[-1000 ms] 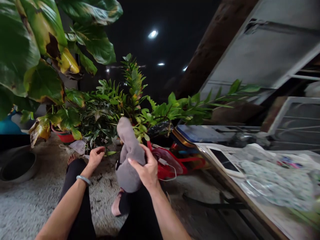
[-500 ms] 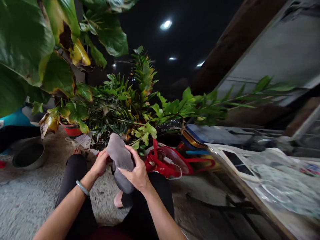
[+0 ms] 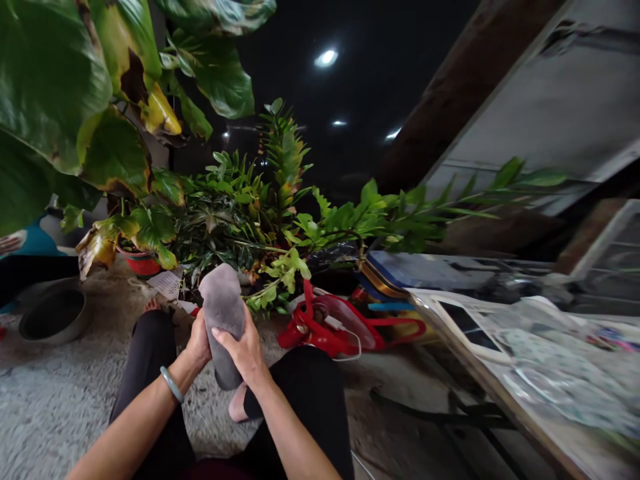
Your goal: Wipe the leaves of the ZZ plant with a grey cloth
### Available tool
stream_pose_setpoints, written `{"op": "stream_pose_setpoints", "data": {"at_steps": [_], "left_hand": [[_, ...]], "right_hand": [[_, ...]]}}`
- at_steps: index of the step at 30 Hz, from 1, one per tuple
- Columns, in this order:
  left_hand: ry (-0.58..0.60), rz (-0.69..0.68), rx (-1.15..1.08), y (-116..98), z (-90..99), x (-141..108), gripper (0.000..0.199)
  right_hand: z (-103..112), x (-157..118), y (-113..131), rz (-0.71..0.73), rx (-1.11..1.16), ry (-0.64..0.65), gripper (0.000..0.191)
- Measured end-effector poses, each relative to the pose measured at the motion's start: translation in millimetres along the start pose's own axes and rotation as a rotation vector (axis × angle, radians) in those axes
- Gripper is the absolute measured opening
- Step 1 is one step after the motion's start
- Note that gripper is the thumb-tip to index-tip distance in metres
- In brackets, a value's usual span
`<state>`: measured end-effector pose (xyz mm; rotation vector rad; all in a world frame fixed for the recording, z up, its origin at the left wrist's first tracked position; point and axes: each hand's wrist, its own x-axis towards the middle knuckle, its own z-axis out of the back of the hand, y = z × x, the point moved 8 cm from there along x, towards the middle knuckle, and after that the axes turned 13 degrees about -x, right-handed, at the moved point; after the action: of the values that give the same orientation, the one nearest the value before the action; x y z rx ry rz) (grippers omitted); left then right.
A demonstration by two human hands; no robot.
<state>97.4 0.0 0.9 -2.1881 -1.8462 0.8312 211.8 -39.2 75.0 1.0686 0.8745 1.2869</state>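
Note:
A long, soft grey plush piece [image 3: 223,300] with rounded ends, shaped somewhat like a sock or insole, is held nearly upright between my knees. My left hand [image 3: 199,341] grips its left edge, its fingers partly hidden behind it. On the other side, my right hand [image 3: 245,353] is closed around the right edge, thumb pressed onto the front face. A pale bracelet [image 3: 172,385] circles my left wrist.
Leafy potted plants [image 3: 235,220] crowd the space ahead, with large leaves [image 3: 50,87] hanging at upper left. A red bag [image 3: 320,327] lies beyond my right knee. A table [image 3: 480,373] at right carries a white phone [image 3: 470,327]. A grey bowl [image 3: 75,320] stands at left, near another person's hand [image 3: 13,241].
The grey piece has turned more upright and moved slightly left; its folded, slanted look has straightened. My right hand has shifted left and lower, its thumb now across the front.

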Motion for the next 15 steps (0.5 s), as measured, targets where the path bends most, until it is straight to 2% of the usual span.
{"op": "stream_pose_setpoints", "data": {"at_steps": [4, 10, 13, 15], "left_hand": [[0.056, -0.153, 0.279, -15, -18.4, -12, 0.027], [0.220, -0.175, 0.470, -31, -40.8, -22, 0.018], [0.232, -0.280, 0.488, -52, -34.9, -14, 0.016], [0.102, -0.415, 0.422, -77, -18.4, -2, 0.018]], "right_hand": [[9, 5, 4, -0.008, 0.178, -0.006, 0.084], [6, 8, -3, -0.107, 0.335, 0.169, 0.051], [15, 6, -2, -0.173, 0.377, 0.130, 0.046], [30, 15, 14, -0.163, 0.385, 0.068, 0.046]]}}
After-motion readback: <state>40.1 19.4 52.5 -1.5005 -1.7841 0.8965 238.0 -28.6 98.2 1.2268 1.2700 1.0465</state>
